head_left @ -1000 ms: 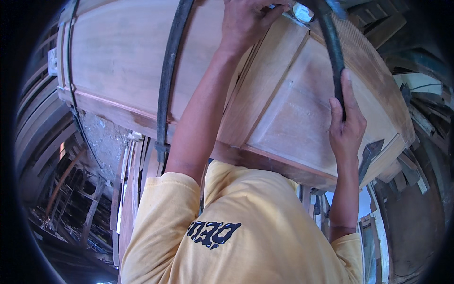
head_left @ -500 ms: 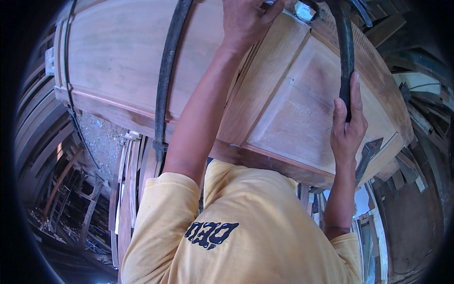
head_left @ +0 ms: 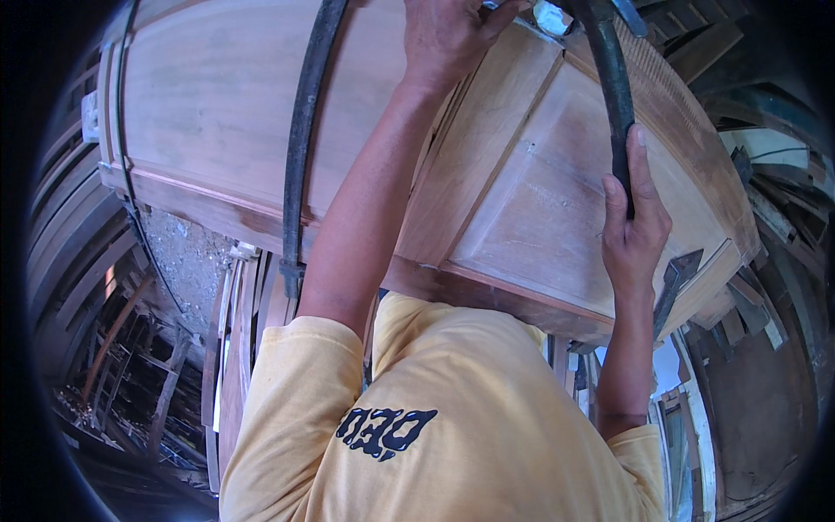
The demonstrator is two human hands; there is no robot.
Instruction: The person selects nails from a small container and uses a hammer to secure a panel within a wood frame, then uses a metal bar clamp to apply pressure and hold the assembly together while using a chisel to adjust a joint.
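Observation:
A large wooden panelled piece (head_left: 513, 200), pale and dusty, lies in front of me, its near edge against my yellow shirt. At the top of the view my left hand (head_left: 448, 39) is curled, thumb bent in towards the forefinger; the picture's edge cuts off its fingertips, and what they grip cannot be made out. My right hand (head_left: 637, 209) is closed round the lower end of a long dark handle (head_left: 611, 96), thumb and forefinger lying along it. This handle slants up over the panel's right part, and its tool's kind is unclear. A bluish-white piece (head_left: 551, 17) shows between my hands.
A dark clamp bar (head_left: 306, 139) crosses the panel left of my left forearm, and a thinner one (head_left: 124, 113) lies farther left. By the near right corner sits an angled dark metal piece (head_left: 678, 283). Stacked timber (head_left: 783, 226) crowds the right; boards stand at the left.
The dark handle's upper part has swung left, and my right hand has shifted slightly left with it. My left hand stays nearly in place; the whole view has slid a little.

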